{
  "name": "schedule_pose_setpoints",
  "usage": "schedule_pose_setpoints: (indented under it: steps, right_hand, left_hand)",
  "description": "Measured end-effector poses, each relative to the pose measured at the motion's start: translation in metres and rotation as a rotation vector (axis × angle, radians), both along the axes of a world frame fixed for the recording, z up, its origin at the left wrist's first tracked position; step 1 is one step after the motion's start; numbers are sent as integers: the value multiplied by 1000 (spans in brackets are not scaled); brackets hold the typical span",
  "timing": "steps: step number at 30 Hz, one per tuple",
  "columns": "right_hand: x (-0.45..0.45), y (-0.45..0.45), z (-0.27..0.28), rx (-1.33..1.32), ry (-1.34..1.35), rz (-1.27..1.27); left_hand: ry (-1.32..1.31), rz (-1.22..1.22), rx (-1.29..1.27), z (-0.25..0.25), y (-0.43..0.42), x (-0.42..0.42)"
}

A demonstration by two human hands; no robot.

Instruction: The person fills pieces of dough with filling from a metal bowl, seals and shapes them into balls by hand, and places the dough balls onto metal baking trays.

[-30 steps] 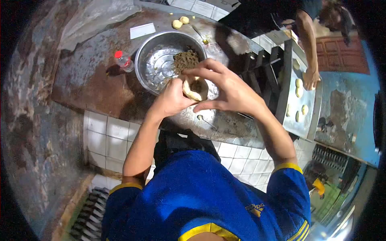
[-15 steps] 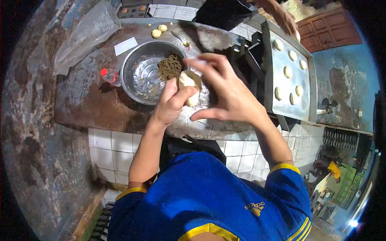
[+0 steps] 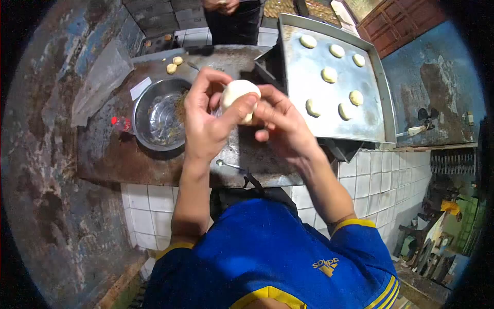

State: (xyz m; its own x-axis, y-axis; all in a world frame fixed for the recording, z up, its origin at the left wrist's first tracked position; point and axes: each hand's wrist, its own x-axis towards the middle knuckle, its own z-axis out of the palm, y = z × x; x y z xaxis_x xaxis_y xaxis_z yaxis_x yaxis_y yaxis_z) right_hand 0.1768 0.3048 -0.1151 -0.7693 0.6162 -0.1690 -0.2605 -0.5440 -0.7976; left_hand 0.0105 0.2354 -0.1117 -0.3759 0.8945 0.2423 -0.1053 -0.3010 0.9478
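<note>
**Over the worktop [image 3: 105, 157]: left hand [image 3: 207, 116] holding dough ball [image 3: 237, 90], right hand [image 3: 289, 129] meeting it**

Left hand is cradling the ball's left side, fingers curling behind it, thumb lying across its front. Right fingers are bending in narrow at the ball's right side, right thumb sitting next to the left one. Cannot tell whether the right is gripping or only touching. Ball is being held up above the worktop's middle, between bowl and tray; top is looking smooth and round, thumbs are partly covering the underside.

Metal bowl [image 3: 145, 114] is standing on the worktop's left half, left hand blocking its right rim. Brown mix [image 3: 180, 105] is showing inside on that side. Red-capped bottle [image 3: 122, 124] is standing just left of the bowl; white card [image 3: 140, 88] is lying by its far-left rim. Two small dough pieces [image 3: 172, 68] are lying side by side near the worktop's back edge. Small spoon [image 3: 230, 165] is lying near the front edge. Plastic sheet [image 3: 105, 82] is draping over the left end.

Metal tray [image 3: 303, 74] is sitting at the worktop's right end, carrying seven dough rounds [image 3: 329, 75]: three along its back edge, one mid-tray, three toward the front.

Another person [image 3: 234, 26] is standing past the back edge, face out of view.
</note>
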Motion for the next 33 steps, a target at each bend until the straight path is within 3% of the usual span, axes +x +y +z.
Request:
schedule_pose_setpoints:
  steps: [1, 3, 6, 9, 13, 15, 17, 18, 21, 23, 25, 27, 29, 31, 32, 33]
  right_hand:
    - [12, -5, -4, -73, 169, -5]
    - [33, -11, -10, 88, 254, -125]
    - [70, 0, -8, 448, 152, -556]
    - [114, 19, -4, 338, 197, -642]
    - [184, 45, 29, 693, 99, -121]
    - [189, 40, 5, 607, 154, -423]
    - [190, 38, 0, 451, 200, -539]
    - [192, 47, -2, 554, 125, -481]
    - [230, 89, 41, 879, -230, 242]
    - [242, 103, 48, 894, -489, 112]
    - [223, 114, 51, 861, -365, -75]
    - [203, 130, 46, 1116, -429, -54]
    - [187, 151, 30, 1207, -444, -116]
    - [175, 181, 16, 1192, -399, -18]
    - [168, 198, 8, 1069, -332, 35]
    - [162, 213, 7, 903, -449, 115]
  left_hand:
    - [209, 9, 67, 6, 10, 10]
    - [-162, -182, 170, 27, 29, 63]
    - [-155, -371, 251, 36, 49, 123]
    - [-204, -387, 332, 34, 68, 175]
    - [-228, -344, 410, 50, 73, 197]
    - [-86, -332, 498, 44, 84, 220]
    - [-130, -306, 439, 33, 89, 232]
    - [-193, -299, 386, 29, 92, 236]
    - [8, -210, 172, 3, 92, 200]
    - [318, -50, 54, -15, 105, 189]
    - [283, -45, 36, -45, 126, 192]
    - [306, -133, 45, -38, 138, 200]
    - [513, 6, -12, -37, 154, 192]
    - [568, 47, -17, -38, 165, 181]
    - [605, 18, -101, -35, 165, 174]
    - [681, -1, -255, -29, 160, 164]
